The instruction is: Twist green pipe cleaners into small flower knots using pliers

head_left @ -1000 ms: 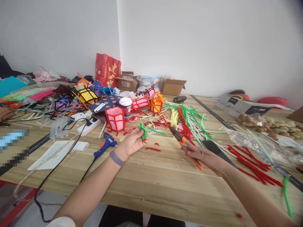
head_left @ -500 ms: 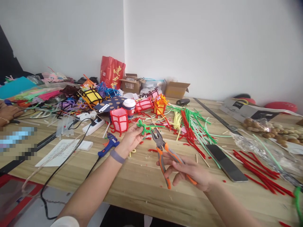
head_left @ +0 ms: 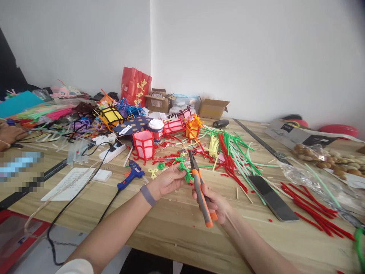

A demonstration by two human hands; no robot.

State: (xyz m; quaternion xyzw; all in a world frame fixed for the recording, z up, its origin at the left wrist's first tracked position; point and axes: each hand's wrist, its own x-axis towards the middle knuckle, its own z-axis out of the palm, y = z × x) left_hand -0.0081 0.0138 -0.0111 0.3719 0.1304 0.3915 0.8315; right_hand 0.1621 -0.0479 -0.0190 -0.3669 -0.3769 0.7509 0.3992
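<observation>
Pinched in my left hand (head_left: 173, 180) is a bent green pipe-cleaner piece (head_left: 186, 173), held over the middle of the table. My right hand (head_left: 212, 203) is wrapped round the orange and grey handles of the pliers (head_left: 201, 194). Their jaws point away from me, just right of the green piece, and the handles are close together. Beyond my left hand lie small green bits and a yellow loop shape (head_left: 153, 173). A short green length (head_left: 207, 166) lies just right of the jaws.
A blue glue gun (head_left: 131, 176) lies left of my hands. Behind are a pink-red lantern (head_left: 143, 145) and a lidded cup (head_left: 156, 131). To the right are a phone (head_left: 273, 198) and red pipe cleaners (head_left: 310, 209). Another person's hand (head_left: 10, 135) is at far left.
My left hand has moved right with the green piece. The pliers' handles have closed together and the tool has turned more upright. A short green length now lies beyond the jaws.
</observation>
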